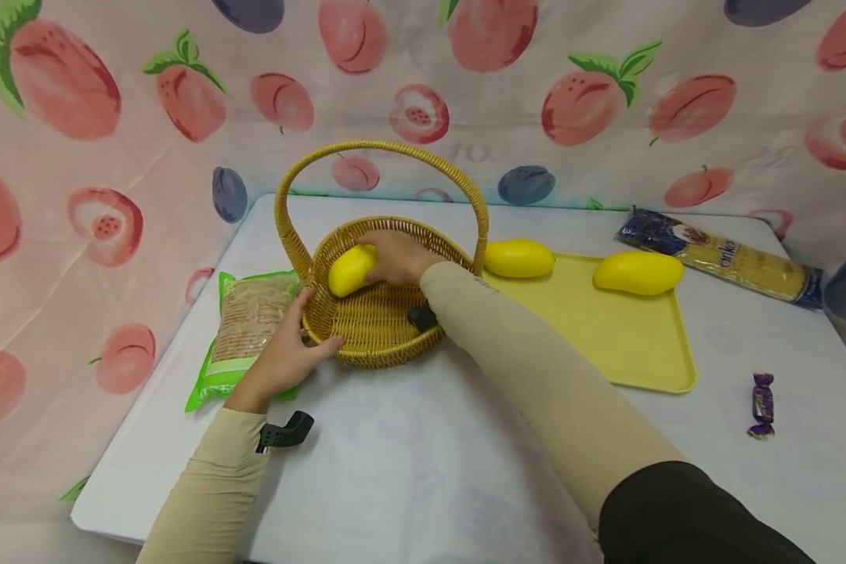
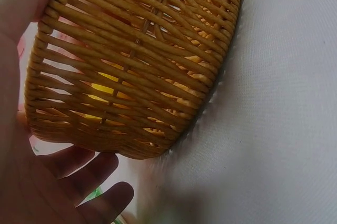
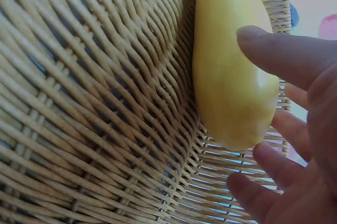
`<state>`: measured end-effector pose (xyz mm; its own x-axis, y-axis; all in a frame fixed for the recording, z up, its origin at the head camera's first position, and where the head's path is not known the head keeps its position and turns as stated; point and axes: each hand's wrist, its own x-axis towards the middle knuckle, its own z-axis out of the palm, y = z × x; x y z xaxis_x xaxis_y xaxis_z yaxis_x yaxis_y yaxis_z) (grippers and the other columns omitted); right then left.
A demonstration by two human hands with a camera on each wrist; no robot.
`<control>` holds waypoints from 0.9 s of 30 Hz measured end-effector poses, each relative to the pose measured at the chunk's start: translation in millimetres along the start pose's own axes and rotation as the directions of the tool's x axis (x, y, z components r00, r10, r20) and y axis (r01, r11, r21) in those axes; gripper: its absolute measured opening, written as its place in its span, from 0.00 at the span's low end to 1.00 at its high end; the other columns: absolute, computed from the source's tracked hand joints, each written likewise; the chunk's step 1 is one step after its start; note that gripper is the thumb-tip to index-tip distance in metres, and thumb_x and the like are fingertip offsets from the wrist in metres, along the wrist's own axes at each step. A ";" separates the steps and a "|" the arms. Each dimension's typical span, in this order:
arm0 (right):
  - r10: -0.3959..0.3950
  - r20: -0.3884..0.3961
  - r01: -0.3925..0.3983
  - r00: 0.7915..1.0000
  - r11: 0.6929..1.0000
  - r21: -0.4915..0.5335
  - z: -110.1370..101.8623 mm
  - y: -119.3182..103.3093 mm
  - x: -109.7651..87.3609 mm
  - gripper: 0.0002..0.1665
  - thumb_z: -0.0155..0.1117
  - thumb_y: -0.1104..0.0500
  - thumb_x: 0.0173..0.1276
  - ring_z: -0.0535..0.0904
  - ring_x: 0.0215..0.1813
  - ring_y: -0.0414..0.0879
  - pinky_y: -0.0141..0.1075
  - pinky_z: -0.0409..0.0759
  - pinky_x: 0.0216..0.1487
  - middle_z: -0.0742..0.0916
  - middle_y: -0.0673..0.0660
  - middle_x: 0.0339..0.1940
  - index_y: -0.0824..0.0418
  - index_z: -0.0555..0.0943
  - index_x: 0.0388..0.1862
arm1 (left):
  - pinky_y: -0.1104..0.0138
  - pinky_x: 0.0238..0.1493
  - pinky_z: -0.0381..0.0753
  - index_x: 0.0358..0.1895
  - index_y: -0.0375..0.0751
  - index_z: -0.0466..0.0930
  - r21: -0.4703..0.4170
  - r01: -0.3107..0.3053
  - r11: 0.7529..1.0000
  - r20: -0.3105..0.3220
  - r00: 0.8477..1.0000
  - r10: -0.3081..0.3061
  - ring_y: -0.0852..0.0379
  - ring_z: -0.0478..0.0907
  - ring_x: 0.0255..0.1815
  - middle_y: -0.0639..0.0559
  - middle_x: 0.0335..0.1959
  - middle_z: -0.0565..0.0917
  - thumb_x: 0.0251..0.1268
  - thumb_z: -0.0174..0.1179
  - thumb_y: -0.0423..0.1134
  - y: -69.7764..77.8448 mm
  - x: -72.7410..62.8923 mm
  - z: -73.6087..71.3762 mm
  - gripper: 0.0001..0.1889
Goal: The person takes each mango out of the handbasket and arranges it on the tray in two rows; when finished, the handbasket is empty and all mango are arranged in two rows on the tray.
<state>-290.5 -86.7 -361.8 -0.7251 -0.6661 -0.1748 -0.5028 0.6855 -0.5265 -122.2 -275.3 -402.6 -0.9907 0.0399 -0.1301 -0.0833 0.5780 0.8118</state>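
Note:
In the head view, a yellow mango (image 1: 351, 271) lies against the left inner wall of a wicker basket (image 1: 374, 359) with a tall arched handle. My right hand (image 1: 397, 258) reaches inside and holds the mango's right end. The right wrist view shows my thumb (image 3: 284, 56) across the mango (image 3: 231, 66), with two fingers passing behind its edge and the other fingertips below it. My left hand (image 1: 287, 352) holds the basket's front-left rim, thumb toward the front. Through the weave (image 2: 137, 66) in the left wrist view, some yellow shows.
Two more mangoes, one (image 1: 518, 258) beside the basket and one (image 1: 638, 272) farther right, are at a yellow tray (image 1: 648, 368). A pasta packet (image 1: 729, 258) lies behind. A green-edged packet (image 1: 254, 317) sits left of the basket, and a purple-wrapped candy (image 1: 763, 405) at right.

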 end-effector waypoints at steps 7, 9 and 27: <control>0.002 0.018 -0.002 1.000 0.999 -0.047 2.4 2.4 -1.9 0.40 0.72 0.52 0.68 0.62 0.74 0.52 0.44 0.62 0.73 0.68 0.59 0.75 0.53 0.68 0.76 | 0.40 0.73 0.50 0.82 0.43 0.37 -0.001 -0.008 1.000 0.007 1.000 0.008 0.36 0.50 0.77 0.35 0.80 0.47 0.68 0.65 0.47 0.4 1.0 1.3 0.51; -0.001 0.019 0.002 1.000 0.999 -0.050 2.3 2.9 -1.9 0.39 0.71 0.52 0.68 0.63 0.73 0.52 0.44 0.63 0.73 0.68 0.59 0.74 0.53 0.69 0.76 | 0.40 0.73 0.50 0.82 0.44 0.37 -0.008 -0.003 1.000 0.007 1.000 0.003 0.36 0.50 0.77 0.36 0.80 0.46 0.68 0.65 0.48 1.1 1.8 1.4 0.51; -0.063 0.018 0.064 0.998 0.997 -0.035 -14.8 -5.0 -14.2 0.39 0.70 0.51 0.69 0.65 0.72 0.49 0.42 0.62 0.72 0.72 0.54 0.74 0.55 0.68 0.76 | 0.38 0.73 0.49 0.82 0.44 0.36 0.002 0.015 1.000 0.013 1.000 -0.015 0.35 0.48 0.77 0.36 0.80 0.45 0.68 0.64 0.49 1.3 0.1 -1.0 0.51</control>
<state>-284.7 -76.4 -344.4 -0.6834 -0.7132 -0.1560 -0.5641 0.6515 -0.5073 -122.5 -275.3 -401.0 -0.9878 0.0415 -0.1499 -0.0983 0.5799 0.8087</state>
